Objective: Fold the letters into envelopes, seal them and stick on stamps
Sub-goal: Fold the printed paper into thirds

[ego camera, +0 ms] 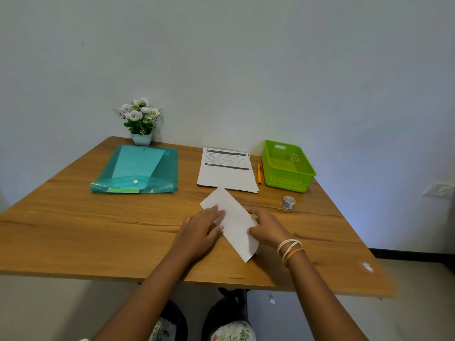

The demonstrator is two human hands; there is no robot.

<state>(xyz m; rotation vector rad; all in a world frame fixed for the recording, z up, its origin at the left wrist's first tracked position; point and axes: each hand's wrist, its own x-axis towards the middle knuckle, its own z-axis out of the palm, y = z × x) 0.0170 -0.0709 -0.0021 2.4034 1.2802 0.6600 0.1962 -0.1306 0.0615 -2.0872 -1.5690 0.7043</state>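
Folded letter (231, 219) is lying at an angle on the wooden table (73, 217), near the front edge, with both hands on it. Left hand (199, 232) has its fingers laid out pretty much straight, pressing flat on the paper's left edge. Right hand (267, 227) rests on the right side with fingers curled over that edge; looks like it's gripping the paper, though the fingertips are partly tucked out of sight. A few thread bracelets (291, 251) sit on that wrist.

Just behind the folded sheet, nearly touching its far corner, is a stack of printed letters (226, 172). An orange pen (259, 173) lies between that stack and a lime green plastic basket (286, 166) at the back right. A small roll of patterned tape (288, 202) stands near the basket's front, apart from the right hand.

Over on the left there's a teal see-through snap folder (138, 168) with paper inside, and behind it a little white pot of white flowers (140, 119) against the wall.
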